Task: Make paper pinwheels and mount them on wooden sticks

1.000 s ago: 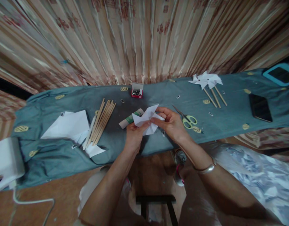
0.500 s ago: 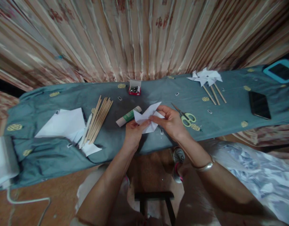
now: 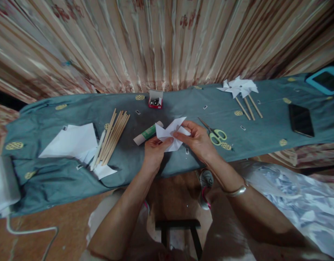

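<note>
Between my two hands is a white paper pinwheel (image 3: 174,127), its points folded in toward the middle and no stick on it. My left hand (image 3: 155,148) pinches its lower left side, thumb on top. From the right, my right hand (image 3: 196,139) grips it with thumb and fingers near the centre. A glue stick (image 3: 147,133) with a green label lies just behind my left hand. Scissors (image 3: 216,135) with light green handles rest to the right of my right hand. Farther back stands a small open red box (image 3: 155,103) holding shiny metal pins.
Wooden sticks (image 3: 116,136) and a white pen (image 3: 98,150) lie left, beside white paper sheets (image 3: 71,142). Finished pinwheels (image 3: 240,87) on sticks lie back right. A black phone (image 3: 301,120) and a blue-framed device (image 3: 326,80) sit far right. A white appliance (image 3: 5,185) stands far left.
Both hands keep their hold on the paper pinwheel, with only a slight shift of the fingers near its centre. The view has moved a little.
</note>
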A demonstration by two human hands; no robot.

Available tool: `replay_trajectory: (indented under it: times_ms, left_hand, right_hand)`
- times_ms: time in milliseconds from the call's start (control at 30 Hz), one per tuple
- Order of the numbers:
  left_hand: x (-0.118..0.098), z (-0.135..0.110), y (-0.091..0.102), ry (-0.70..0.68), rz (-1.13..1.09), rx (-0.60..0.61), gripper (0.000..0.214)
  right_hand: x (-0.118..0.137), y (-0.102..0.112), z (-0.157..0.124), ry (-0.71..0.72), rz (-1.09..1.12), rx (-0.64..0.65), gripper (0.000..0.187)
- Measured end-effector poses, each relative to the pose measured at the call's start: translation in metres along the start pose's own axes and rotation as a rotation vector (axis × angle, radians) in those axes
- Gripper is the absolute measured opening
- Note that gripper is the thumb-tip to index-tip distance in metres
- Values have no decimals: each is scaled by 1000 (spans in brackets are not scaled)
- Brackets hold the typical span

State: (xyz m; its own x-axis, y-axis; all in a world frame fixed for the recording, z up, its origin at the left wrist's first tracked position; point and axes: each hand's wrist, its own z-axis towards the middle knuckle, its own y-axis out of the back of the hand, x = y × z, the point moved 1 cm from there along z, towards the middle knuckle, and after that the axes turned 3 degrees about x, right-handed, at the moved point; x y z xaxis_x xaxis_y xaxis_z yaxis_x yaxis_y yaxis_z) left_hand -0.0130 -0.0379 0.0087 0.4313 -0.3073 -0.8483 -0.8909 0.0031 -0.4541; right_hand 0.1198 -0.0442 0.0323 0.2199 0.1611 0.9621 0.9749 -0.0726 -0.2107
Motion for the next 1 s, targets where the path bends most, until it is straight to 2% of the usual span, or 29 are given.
replay_trajectory:
  times_ms: [267,733,1000]
  left_hand:
    - [1,0,-1,-11,36,-19,30]
    - [-1,3,-1,-40,4,-41,28]
    - [-2,4,1,0,28,-74,28]
  right_hand:
    - [-1,-1,-1,-11,-8,-31,45]
    - [-3,4,-2,20,-96,-6,44]
    - [-3,6,-5,-3,-131,63,54]
